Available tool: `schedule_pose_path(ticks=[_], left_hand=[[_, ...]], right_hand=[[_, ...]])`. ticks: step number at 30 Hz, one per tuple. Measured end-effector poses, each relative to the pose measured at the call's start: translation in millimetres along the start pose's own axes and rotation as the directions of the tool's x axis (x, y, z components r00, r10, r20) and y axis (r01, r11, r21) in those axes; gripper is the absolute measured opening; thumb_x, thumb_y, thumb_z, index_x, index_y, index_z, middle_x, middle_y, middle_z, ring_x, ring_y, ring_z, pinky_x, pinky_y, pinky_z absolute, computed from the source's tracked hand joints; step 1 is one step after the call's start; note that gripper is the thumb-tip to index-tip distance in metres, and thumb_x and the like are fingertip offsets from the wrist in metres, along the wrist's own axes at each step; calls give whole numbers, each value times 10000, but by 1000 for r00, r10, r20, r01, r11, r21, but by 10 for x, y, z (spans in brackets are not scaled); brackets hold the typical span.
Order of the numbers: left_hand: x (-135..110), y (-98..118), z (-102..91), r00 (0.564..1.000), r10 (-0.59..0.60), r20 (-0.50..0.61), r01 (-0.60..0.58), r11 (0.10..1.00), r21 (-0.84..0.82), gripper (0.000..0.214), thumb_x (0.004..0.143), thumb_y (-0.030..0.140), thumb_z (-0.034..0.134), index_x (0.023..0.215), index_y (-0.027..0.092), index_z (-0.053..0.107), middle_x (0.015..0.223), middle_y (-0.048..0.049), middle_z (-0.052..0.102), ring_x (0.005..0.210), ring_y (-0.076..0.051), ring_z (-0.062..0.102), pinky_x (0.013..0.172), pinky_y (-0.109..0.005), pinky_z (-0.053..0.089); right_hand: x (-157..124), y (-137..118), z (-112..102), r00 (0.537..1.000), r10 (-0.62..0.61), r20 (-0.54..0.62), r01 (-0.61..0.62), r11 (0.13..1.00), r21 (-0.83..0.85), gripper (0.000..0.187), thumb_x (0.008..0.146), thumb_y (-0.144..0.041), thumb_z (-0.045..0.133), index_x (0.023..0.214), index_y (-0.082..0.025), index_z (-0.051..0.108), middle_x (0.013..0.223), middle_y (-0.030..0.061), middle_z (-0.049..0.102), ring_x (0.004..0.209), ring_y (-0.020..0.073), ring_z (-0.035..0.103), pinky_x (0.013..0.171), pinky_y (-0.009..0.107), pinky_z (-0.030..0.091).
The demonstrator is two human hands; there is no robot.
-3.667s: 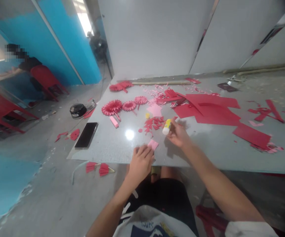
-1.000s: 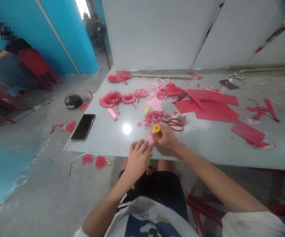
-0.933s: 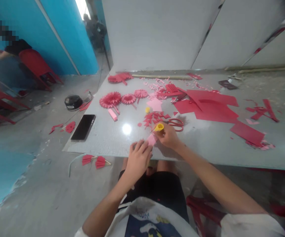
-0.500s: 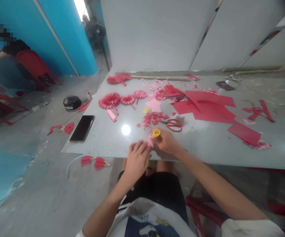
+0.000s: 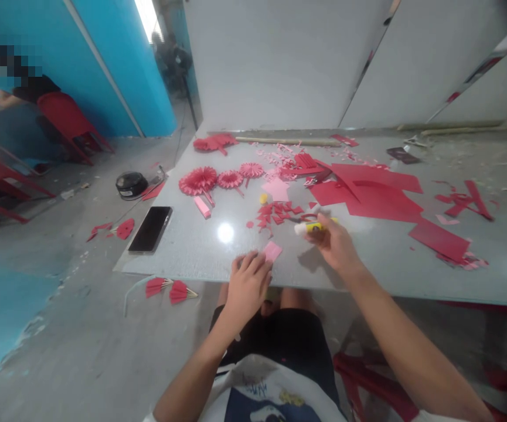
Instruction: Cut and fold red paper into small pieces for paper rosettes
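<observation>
The right hand (image 5: 334, 243) grips a glue stick (image 5: 315, 227) in its fingers, held over the table (image 5: 183, 252) with the white end pointing left. The left hand (image 5: 248, 281) rests open on the table edge, fingertips at a small pink paper (image 5: 272, 251). Red scissors (image 5: 308, 217) lie partly hidden behind the stick, near red scraps (image 5: 275, 211). Paper fans (image 5: 198, 181) and a phone (image 5: 150, 229) lie further left.

Just beyond the right hand (image 5: 333, 243), the glue stick (image 5: 317, 227) covers most of the red scissors (image 5: 306, 217), while the left hand (image 5: 248, 284) hides a corner of the pink paper slip (image 5: 273, 251).
</observation>
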State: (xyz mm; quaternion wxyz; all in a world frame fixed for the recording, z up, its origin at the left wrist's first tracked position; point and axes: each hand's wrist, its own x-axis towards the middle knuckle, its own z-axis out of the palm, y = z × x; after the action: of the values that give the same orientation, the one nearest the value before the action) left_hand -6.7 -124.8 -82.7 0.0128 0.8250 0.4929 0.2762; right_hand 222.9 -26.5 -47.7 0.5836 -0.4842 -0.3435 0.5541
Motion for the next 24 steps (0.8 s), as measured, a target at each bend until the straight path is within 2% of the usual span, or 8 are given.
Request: schedule_pose_path(ticks=[3, 7, 10, 13, 15, 17, 20, 24], left_hand=[[-3, 9, -1, 1000, -13, -5, 13, 1000, -6, 303, 981, 201, 496, 1247, 215, 640, 1307, -92, 662, 1291, -267, 525, 1030, -484, 412], [-14, 17, -2, 1000, -14, -6, 13, 1000, -13, 311, 984, 200, 485, 1253, 211, 642, 1310, -96, 660, 1297, -271, 526, 1036, -488, 411], [-10, 12, -17, 1000, -10, -12, 10, 1000, -22, 305, 985, 199, 485, 1245, 206, 645, 1292, -97, 669, 1291, -269, 533, 1035, -482, 414], [25, -19, -59, 1000, -7, 4, 7, 999, -39, 283, 986, 212, 494, 1218, 199, 655, 1268, -99, 677, 1270, -270, 545, 1016, -474, 424], [60, -56, -96, 999, 2, 45, 1, 998, -59, 266, 984, 231, 511, 1202, 198, 659, 1252, -96, 680, 1252, -266, 552, 1004, -470, 428], [88, -101, -127, 996, 27, 88, -20, 996, -85, 252, 979, 243, 528, 1189, 204, 663, 1237, -88, 683, 1237, -255, 557, 1005, -466, 428], [94, -162, -148, 994, 60, 94, -49, 992, -117, 254, 979, 240, 530, 1194, 210, 663, 1237, -87, 684, 1243, -244, 553, 1021, -467, 424], [48, -235, -155, 994, 78, 79, -66, 987, -148, 264, 980, 214, 518, 1199, 207, 666, 1273, -86, 676, 1279, -248, 536, 1044, -469, 424]], right_hand=[[12, 56, -22, 996, 8, -86, -23, 985, -172, 374, 777, -561, 726, 739, -215, 587, 516, -26, 564, 371, 126, 504, 282, 228, 338], [82, 25, -119, 995, -53, -81, 35, 979, -201, 472, 824, -660, 636, 672, -219, 562, 487, -46, 472, 332, 80, 372, 267, 222, 255], [113, -33, -230, 997, 18, 73, -11, 996, -93, 404, 807, -621, 683, 779, -219, 648, 616, 0, 619, 391, 108, 486, 301, 243, 354], [66, -51, -276, 978, 40, 206, -39, 999, -11, 320, 726, -479, 813, 910, -242, 701, 868, 46, 734, 698, 198, 698, 528, 308, 574], [16, -28, -244, 966, 3, 259, 6, 999, -36, 338, 714, -455, 830, 950, -242, 716, 936, 54, 743, 841, 230, 717, 696, 366, 612], [-15, 16, -180, 965, -82, 248, 119, 983, -139, 362, 710, -469, 831, 958, -228, 722, 940, 57, 740, 862, 238, 706, 754, 394, 596], [12, 107, -90, 954, -248, 168, 296, 865, -404, 379, 716, -465, 824, 980, -215, 718, 941, 59, 736, 805, 227, 676, 730, 382, 563], [164, 249, -60, 911, -385, 150, 388, 673, -630, 355, 757, -474, 779, 976, -209, 692, 890, 72, 720, 730, 223, 647, 682, 377, 537]])
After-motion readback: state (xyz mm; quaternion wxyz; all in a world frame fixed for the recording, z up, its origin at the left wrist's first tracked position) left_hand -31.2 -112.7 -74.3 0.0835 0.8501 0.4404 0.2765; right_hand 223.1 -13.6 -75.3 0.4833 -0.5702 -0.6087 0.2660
